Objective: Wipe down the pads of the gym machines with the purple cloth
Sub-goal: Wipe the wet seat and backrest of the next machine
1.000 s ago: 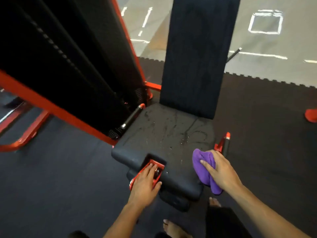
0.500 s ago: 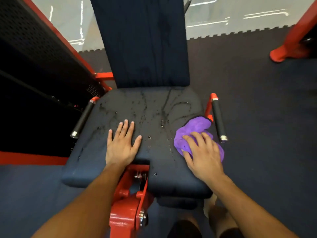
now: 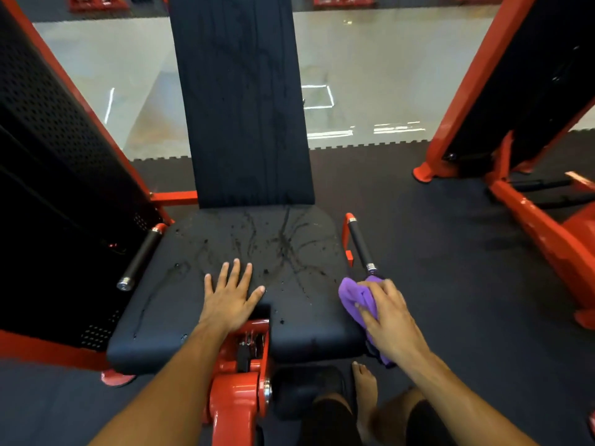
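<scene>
Purple cloth [image 3: 359, 300] bunched, seat pad's [image 3: 193, 310] right edge

Seat pad [image 3: 225, 252]: one, with one back pad [image 3: 244, 101] upright behind it. Side handles: two, one left [image 3: 140, 257] and one right [image 3: 360, 244] of the seat pad. Purple cloth [image 3: 357, 300]: one, at the seat pad's right edge. Hands: two.

Even indoor light, with bright white glare streaks reflected on the glossy pale floor [image 3: 370, 91] beyond the dark mats, leaves the black seat pad [image 3: 257, 252] dim though wet streaks glint, while wide-angle distortion bends the red frames [image 3: 467, 85] at both edges and detail stays slightly soft.
</scene>
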Motion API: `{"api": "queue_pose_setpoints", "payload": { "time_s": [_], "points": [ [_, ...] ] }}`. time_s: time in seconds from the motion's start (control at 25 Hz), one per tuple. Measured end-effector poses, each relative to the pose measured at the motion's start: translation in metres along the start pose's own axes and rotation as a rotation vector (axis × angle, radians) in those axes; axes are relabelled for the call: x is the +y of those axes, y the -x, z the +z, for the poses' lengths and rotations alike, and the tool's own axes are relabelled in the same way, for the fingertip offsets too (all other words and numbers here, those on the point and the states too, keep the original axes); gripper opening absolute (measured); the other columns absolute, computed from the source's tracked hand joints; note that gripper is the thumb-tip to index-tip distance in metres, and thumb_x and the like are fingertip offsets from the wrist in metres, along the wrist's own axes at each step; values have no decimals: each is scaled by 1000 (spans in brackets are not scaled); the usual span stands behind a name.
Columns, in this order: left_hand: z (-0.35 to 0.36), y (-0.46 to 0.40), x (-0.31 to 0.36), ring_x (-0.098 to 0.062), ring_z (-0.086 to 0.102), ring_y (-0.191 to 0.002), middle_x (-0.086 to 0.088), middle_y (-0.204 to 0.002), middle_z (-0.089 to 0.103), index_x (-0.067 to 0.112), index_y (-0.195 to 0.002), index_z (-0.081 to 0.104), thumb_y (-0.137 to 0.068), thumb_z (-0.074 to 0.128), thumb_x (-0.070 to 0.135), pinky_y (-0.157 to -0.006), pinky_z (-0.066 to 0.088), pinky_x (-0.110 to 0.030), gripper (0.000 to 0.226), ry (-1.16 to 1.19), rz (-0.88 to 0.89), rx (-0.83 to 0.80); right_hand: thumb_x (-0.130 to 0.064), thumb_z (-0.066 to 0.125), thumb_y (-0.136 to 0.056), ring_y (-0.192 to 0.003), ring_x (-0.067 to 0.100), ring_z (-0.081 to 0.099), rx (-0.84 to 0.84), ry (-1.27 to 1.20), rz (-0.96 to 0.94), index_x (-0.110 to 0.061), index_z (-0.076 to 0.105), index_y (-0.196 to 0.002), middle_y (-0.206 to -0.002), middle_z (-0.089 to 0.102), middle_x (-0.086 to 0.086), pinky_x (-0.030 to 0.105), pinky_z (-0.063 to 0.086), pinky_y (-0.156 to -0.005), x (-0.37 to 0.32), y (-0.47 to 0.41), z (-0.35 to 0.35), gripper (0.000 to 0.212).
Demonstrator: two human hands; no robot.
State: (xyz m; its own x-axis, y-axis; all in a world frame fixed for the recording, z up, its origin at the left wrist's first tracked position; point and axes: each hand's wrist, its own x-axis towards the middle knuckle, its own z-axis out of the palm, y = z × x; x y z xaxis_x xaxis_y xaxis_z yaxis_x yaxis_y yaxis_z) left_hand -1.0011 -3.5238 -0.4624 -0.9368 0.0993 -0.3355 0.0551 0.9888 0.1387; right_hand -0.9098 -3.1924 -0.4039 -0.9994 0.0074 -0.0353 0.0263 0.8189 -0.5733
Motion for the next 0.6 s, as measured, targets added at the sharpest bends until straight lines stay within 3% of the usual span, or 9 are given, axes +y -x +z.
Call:
{"api": "queue_pose_setpoints", "payload": {
  "time_s": [0.16, 0.28, 0.4, 0.48, 0.6],
  "points": [
    [2, 4, 4, -21, -13, -159, 6, -173, -7, 44, -163, 0, -100, 9, 73, -125, -10, -59, 70, 14, 33, 69, -22, 59, -91, -108, 19, 47, -21, 183, -104, -33, 54, -130, -117, 40, -11, 32, 51, -69, -22, 8, 20, 41],
    [3, -4, 2, -20, -12, -159, 8, -173, -4, 48, -162, 0, -100, 9, 73, -125, -9, -60, 67, 10, 35, 104, -36, 58, -85, -92, 22, 52, -73, 416, -536, -29, 56, -131, -110, 48, -4, 36, 51, -69, -25, 7, 40, 47],
    [9, -10, -1, -20, -11, -160, 8, -173, -3, 49, -162, 1, -100, 10, 72, -124, -11, -59, 66, -11, 44, 109, -36, 58, -86, -90, 25, 51, -139, 556, -919, -30, 58, -129, -107, 54, 1, 42, 48, -75, -17, 9, 58, 43],
    [13, -10, -2, -20, -11, -160, 9, -173, -3, 49, -162, 1, -101, 11, 72, -124, -11, -58, 66, -15, 42, 104, -31, 59, -85, -91, 26, 50, -123, 596, -968, -32, 57, -127, -108, 53, 2, 43, 47, -76, -17, 4, 66, 43],
    [12, -7, -4, -19, -10, -160, 9, -174, -3, 49, -162, 3, -101, 13, 71, -125, -9, -58, 66, -15, 28, 96, -24, 66, -80, -90, 25, 47, -66, 569, -858, -29, 57, -121, -109, 50, 2, 40, 43, -72, -31, 5, 77, 42]
  ]
}}
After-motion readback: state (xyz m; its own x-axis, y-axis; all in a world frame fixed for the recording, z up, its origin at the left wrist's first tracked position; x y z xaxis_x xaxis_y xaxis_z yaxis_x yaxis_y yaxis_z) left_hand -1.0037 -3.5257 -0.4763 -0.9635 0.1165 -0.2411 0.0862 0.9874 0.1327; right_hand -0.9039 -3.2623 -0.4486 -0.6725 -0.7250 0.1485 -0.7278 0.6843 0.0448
